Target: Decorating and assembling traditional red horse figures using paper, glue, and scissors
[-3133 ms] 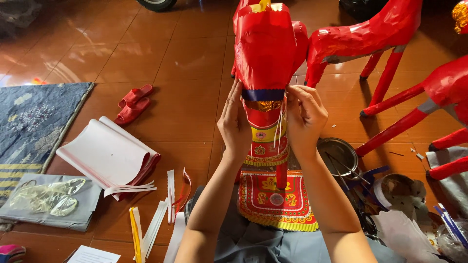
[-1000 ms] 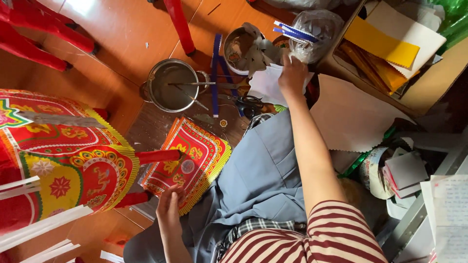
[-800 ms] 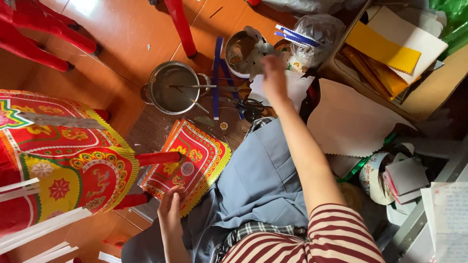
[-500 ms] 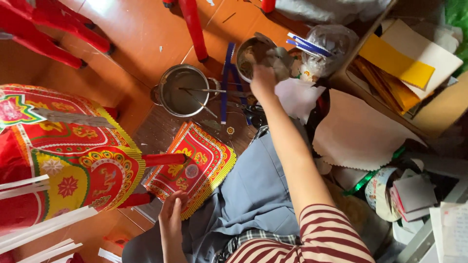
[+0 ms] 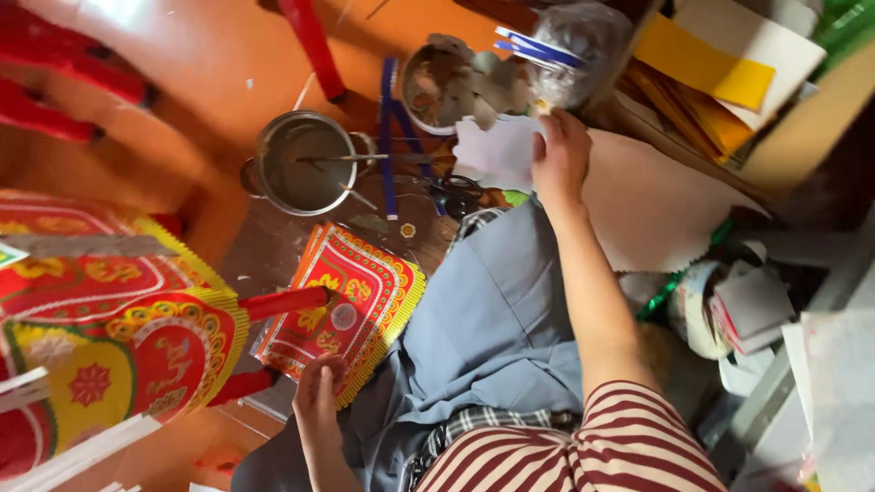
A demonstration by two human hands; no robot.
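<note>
I see two hands. Right hand point(image 5: 561, 155) is stretched forward to the white paper scraps point(image 5: 497, 150) beside the clear plastic bag point(image 5: 574, 50); its fingers look curled on a scrap, but I can't tell for sure, the view is blurry there. Left hand point(image 5: 319, 387) lies low on the edge of one red-and-yellow patterned paper sheet point(image 5: 346, 305), which sits on the lap and floor, fingers closed loosely on its fringe. One steel pot point(image 5: 305, 164) with a stick in it stands on the floor, one smaller metal bowl point(image 5: 437, 87) behind it. One pair of scissors point(image 5: 456, 191) lies near the right hand. One big red paper figure point(image 5: 109, 319) at left. Two blue strips point(image 5: 392, 137) lean between pot and bowl
</note>
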